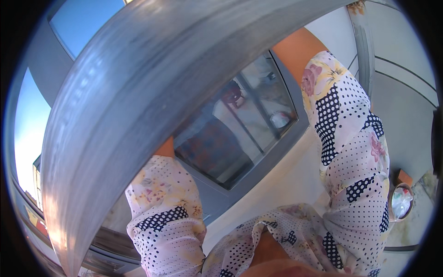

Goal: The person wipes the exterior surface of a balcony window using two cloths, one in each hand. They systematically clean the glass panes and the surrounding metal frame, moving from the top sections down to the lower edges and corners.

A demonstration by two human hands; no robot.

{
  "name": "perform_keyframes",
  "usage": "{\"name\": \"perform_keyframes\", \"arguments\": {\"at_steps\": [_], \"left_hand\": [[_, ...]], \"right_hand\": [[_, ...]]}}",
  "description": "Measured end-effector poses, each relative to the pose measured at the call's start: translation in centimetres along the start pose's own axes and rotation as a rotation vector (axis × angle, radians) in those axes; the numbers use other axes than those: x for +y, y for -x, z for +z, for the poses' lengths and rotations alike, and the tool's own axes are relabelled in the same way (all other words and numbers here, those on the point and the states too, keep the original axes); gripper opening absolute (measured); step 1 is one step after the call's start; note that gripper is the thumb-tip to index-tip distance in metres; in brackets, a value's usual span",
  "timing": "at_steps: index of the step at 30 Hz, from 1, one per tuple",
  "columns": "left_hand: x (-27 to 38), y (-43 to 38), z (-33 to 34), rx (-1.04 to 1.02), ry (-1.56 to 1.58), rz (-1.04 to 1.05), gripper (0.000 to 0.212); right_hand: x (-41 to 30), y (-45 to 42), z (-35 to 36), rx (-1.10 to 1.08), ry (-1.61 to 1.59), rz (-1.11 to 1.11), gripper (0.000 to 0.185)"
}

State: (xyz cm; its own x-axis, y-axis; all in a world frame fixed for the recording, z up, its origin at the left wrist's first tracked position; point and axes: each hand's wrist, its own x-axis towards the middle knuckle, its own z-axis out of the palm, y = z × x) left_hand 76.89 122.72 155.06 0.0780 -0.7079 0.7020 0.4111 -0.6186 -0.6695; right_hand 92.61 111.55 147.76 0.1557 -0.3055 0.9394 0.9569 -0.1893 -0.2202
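Note:
Both of my hands are out of view, hidden behind a broad grey bar [138, 86] that looks like metal and crosses very close in front of me. My left sleeve [166, 214], printed with dots and flowers, rises to a strip of bare forearm [166, 149] that passes behind the bar. On the right, my other sleeve [349, 128] leads to a bare forearm [297, 52], which also disappears behind it. Between the arms is a glass pane [214, 149] in a grey frame [258, 175]. A red stool or chair and a pale bag show in the glass.
To the lower right stands a round bucket [394, 209] with a clear plastic bag [402, 200] in it. A reddish brick or block [405, 177] is beside the bucket. A grey post [365, 52] with rust at its top runs along the right. Sky [86, 20] shows at upper left.

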Motion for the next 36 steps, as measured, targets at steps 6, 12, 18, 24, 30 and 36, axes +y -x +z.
{"name": "perform_keyframes", "arguments": {"at_steps": [6,12,18,24,30,36], "left_hand": [[5.7,4.7,0.8,-0.047,0.108,-0.061,0.037],[15.3,7.9,1.8,-0.002,0.302,-0.069,0.034],[16.9,11.8,2.7,-0.089,0.144,-0.027,0.039],[22.5,18.9,0.5,-0.289,0.457,-0.054,0.026],[25.2,27.5,-0.6,-0.518,0.605,0.052,0.029],[23.5,28.7,-4.2,-0.673,0.824,0.134,0.019]], "right_hand": [[2.3,4.0,2.3,-0.206,-0.016,0.296,0.041],[6.6,4.2,-0.8,-0.256,0.118,0.418,0.043],[3.1,8.1,-0.2,-0.082,-0.049,0.482,0.038],[5.5,18.1,-2.1,-0.149,0.047,0.498,0.042],[8.5,29.3,-2.2,-0.261,0.195,0.804,0.049],[8.2,33.6,-3.6,-0.455,0.262,0.911,0.058]]}}
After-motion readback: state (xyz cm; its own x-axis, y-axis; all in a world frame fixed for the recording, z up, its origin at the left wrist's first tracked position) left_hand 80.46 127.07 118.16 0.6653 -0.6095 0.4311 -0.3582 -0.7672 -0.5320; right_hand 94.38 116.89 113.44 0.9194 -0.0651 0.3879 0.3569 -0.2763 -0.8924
